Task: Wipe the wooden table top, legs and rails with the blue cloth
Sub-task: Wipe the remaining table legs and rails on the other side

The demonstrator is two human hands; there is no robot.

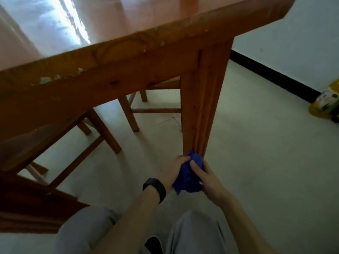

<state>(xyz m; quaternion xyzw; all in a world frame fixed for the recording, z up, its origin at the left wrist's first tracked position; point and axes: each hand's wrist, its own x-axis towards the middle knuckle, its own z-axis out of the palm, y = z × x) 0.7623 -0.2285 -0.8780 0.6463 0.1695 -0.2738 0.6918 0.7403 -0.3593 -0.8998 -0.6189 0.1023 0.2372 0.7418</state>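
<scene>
Low at the table leg (200, 107), your left hand (177, 168) and right hand (207, 177) both clutch the blue cloth (189, 178), apparently pressed against the leg's foot.

Right of leg (201, 99): floor (266, 153) open to wall (293, 43), only bag (326, 101) far off. Left: chairs (102, 129) crowd under-table space; rail (91, 88) blocks above.
</scene>
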